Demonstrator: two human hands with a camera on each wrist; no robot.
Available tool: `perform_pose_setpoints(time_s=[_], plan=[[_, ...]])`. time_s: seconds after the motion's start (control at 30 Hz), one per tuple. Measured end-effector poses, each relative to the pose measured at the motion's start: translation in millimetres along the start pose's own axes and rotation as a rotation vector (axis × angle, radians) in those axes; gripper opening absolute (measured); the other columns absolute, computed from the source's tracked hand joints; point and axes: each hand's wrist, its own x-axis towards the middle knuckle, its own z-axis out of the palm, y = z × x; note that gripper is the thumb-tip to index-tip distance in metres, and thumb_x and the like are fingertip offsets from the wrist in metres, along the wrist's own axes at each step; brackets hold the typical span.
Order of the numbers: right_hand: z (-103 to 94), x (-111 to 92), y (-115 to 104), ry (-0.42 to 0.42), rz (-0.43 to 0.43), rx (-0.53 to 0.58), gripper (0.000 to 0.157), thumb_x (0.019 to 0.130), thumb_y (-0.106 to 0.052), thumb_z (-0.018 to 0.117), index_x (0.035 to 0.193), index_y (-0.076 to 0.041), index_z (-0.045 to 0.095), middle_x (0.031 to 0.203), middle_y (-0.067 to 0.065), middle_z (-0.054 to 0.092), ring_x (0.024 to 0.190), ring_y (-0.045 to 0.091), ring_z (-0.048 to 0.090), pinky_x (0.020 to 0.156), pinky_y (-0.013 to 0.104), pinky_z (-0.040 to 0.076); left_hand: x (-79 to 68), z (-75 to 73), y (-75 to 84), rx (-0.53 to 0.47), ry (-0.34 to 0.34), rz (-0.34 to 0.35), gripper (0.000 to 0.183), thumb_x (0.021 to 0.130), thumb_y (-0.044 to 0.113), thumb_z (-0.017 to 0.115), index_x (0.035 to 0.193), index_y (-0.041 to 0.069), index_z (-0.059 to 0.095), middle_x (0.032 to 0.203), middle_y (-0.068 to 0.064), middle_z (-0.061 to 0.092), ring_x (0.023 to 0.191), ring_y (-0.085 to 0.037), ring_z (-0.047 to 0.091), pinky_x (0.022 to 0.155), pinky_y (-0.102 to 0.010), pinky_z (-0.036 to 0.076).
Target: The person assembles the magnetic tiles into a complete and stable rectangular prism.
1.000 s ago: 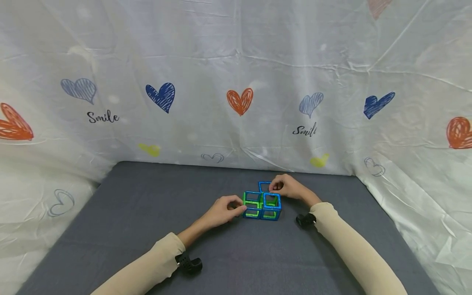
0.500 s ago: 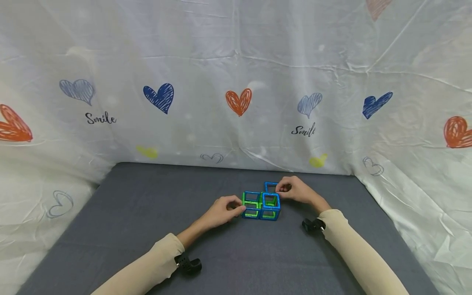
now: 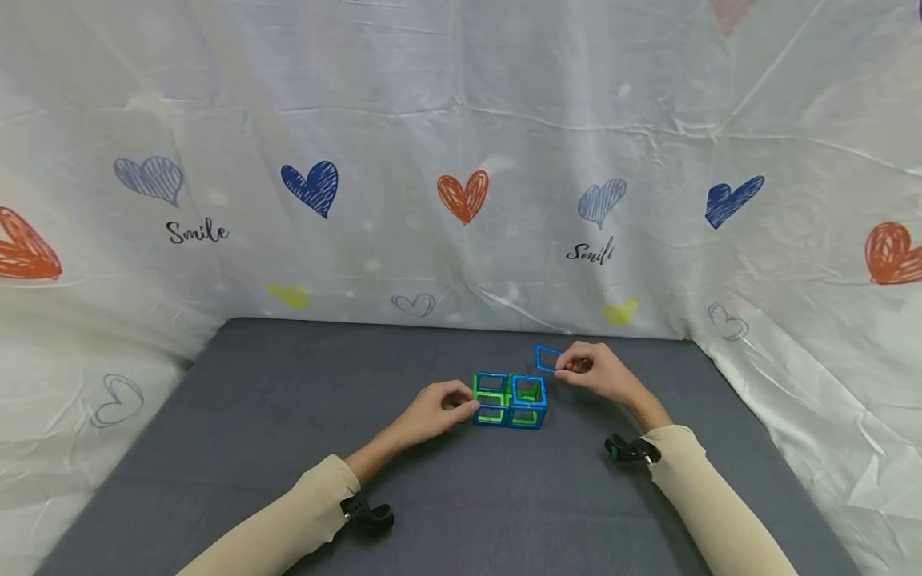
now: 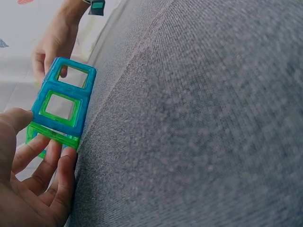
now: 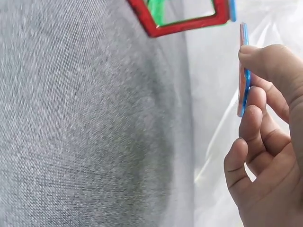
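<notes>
A small structure of square magnetic tiles [image 3: 508, 402], with blue and green frames, stands on the grey table. My left hand [image 3: 435, 412] steadies its left end, the thumb at a blue corner and the fingers against a green tile [image 4: 54, 134]. In the right wrist view, a red-framed tile [image 5: 191, 24] shows on the structure's side. Just behind and right of the structure, my right hand [image 3: 598, 370] pinches a single blue square magnetic tile [image 3: 537, 358] between thumb and fingers. That tile appears edge-on in the right wrist view and is apart from the structure.
The grey tabletop [image 3: 461, 496] stretches around both hands. A white curtain [image 3: 389, 264] printed with hearts hangs behind the table and along its sides. Black wrist cameras [image 3: 369, 516] sit on both forearms.
My right hand has moved right, drawing the pinched blue tile away from behind the structure and tilting it. The left hand and the structure stay about where they were.
</notes>
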Motion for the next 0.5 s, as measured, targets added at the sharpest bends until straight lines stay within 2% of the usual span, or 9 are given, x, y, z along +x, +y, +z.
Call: perform_pose_setpoints(time_s=[0.1,0.17,0.37,0.43,0.5], plan=[[-2.8,-2.2,-7.1,0.019,-0.007,0.005,0.009,0.089,0.0,0.078,0.092,-0.008,0.075,0.084,0.004,0.064,0.072,0.02,0.056,0.062,0.029,0.048,4.2,2.9,-16.9,0.011,0.009,0.006,0.023,0.103,0.017,0.065,0.116,-0.001,0.069,0.099,-0.007,0.068,0.069,-0.032,0.066,0.055,-0.03,0.051],[-3.1,-4.1,-0.1,0.038,-0.012,0.017,0.011,0.089,-0.002,0.079,0.092,-0.012,0.076,0.084,0.0,0.064,0.072,0.018,0.057,0.062,0.029,0.048,5.5,5.0,-22.9,0.016,0.019,0.008,0.022,0.103,0.018,0.065,0.116,0.0,0.069,0.098,-0.007,0.068,0.068,-0.031,0.065,0.054,-0.03,0.051],[-5.9,-8.6,-9.1,0.048,-0.036,0.042,0.012,0.09,-0.005,0.079,0.093,-0.016,0.076,0.085,-0.003,0.064,0.072,0.016,0.057,0.061,0.029,0.048,-2.1,0.9,6.4,0.007,0.009,0.004,0.019,0.102,0.008,0.064,0.113,-0.007,0.067,0.098,-0.016,0.067,0.072,-0.043,0.064,0.056,-0.029,0.05],[-6.3,-9.2,-13.8,0.047,-0.042,0.049,0.013,0.091,-0.005,0.078,0.094,-0.017,0.075,0.086,-0.003,0.064,0.073,0.016,0.057,0.062,0.029,0.048,-1.8,0.6,6.3,0.005,0.002,0.0,0.02,0.102,0.008,0.063,0.114,-0.007,0.067,0.099,-0.016,0.067,0.073,-0.044,0.064,0.056,-0.028,0.05],[-6.3,-9.3,-18.7,0.043,-0.044,0.058,0.014,0.091,-0.004,0.078,0.094,-0.017,0.075,0.087,-0.002,0.064,0.073,0.017,0.057,0.062,0.029,0.048,0.0,1.7,-0.5,0.007,0.001,-0.004,0.021,0.103,0.009,0.063,0.115,-0.007,0.067,0.099,-0.015,0.067,0.073,-0.044,0.065,0.056,-0.029,0.05]])
